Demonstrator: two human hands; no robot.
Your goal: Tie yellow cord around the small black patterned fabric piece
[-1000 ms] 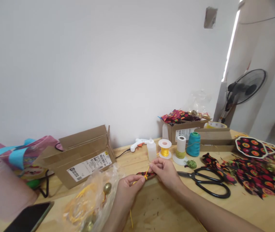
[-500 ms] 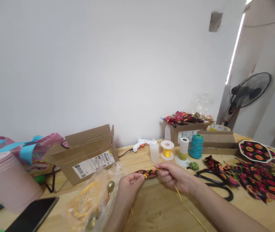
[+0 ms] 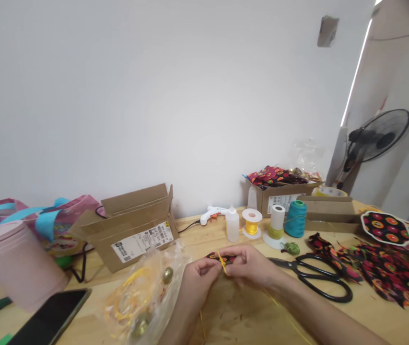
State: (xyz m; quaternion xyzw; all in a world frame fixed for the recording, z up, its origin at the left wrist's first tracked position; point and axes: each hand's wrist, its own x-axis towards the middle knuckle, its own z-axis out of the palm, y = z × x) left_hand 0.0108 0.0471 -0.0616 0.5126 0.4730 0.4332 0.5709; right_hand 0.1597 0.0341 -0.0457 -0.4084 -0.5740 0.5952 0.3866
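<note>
Cord (image 3: 222,261) lies between left hand (image 3: 200,279) and right hand (image 3: 253,266).

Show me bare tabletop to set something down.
Between left forearm and right forearm, though yellow thread lies there; and a smaller patch farther back, between left-hand box and white bottle. Crowded: right, with scissors and fabric scraps; left, with phone and plastic bag.

The bare left hand (image 3: 204,274) and the bare right hand (image 3: 251,266) have slim, rounded fingers (image 3: 239,250). The 2 bare, smooth forearms (image 3: 319,306) widen away from narrow wrists (image 3: 275,279).
</note>
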